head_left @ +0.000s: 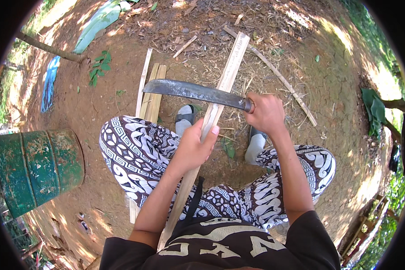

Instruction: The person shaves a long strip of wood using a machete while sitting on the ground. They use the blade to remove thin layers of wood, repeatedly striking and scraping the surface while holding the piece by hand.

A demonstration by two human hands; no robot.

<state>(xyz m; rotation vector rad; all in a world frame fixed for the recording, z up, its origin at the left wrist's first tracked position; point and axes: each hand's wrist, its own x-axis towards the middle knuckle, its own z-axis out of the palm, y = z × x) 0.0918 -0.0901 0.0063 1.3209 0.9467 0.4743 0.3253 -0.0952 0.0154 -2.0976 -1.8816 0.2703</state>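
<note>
My left hand (195,146) is closed around a long, pale split bamboo strip (231,65), which slants from beside my waist up and away to the right. In my right hand (266,113) is the handle of a machete (191,91) with a dark, worn blade. The blade points left and lies across the strip, a short way beyond my left hand. Its tip reaches over a few more bamboo strips (155,99) lying on the ground by my left foot. Most of the handle is hidden in my right fist.
A rusty green drum (40,166) lies at the left. On the brown dirt, a long thin strip (283,81) and shavings are strewn ahead. A blue plastic piece (50,83) and a branch (51,47) are at the far left. My sandalled foot (184,119) rests nearby.
</note>
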